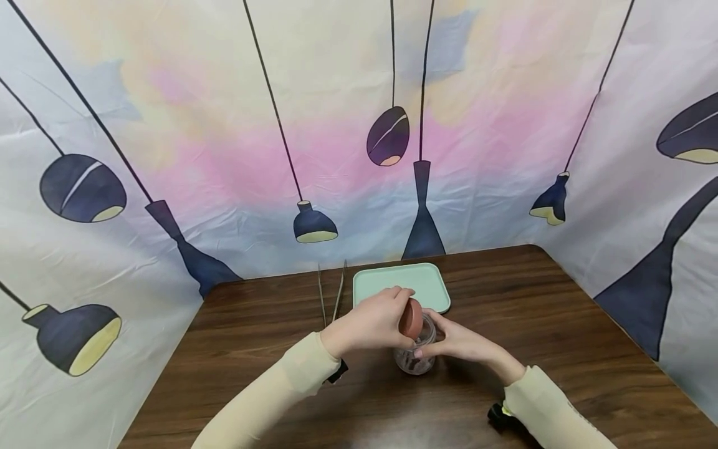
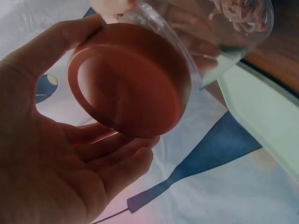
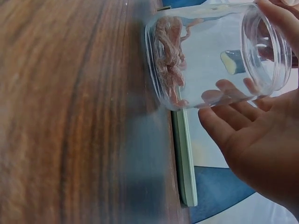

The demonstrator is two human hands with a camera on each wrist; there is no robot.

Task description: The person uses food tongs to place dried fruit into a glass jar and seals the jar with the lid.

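Note:
My left hand [image 1: 367, 321] grips a reddish-brown round lid [image 1: 412, 319] by its edge, thumb on one side and fingers on the other. The lid is tilted at the mouth of a clear jar [image 1: 414, 363]; whether it touches the rim I cannot tell. In the right wrist view, pinkish-brown stringy pieces [image 3: 169, 56] lie in the bottom of the jar, which stands upright on the table. My right hand [image 1: 465, 342] holds the jar near its rim, thumb and fingers around opposite sides.
Behind the hands lies a pale green tray [image 1: 423, 280] on the dark wooden table [image 1: 235, 362]. To its left are long metal tweezers [image 1: 340, 290], partly hidden by my left hand. A cloth printed with lamps [image 1: 348, 156] hangs behind the table.

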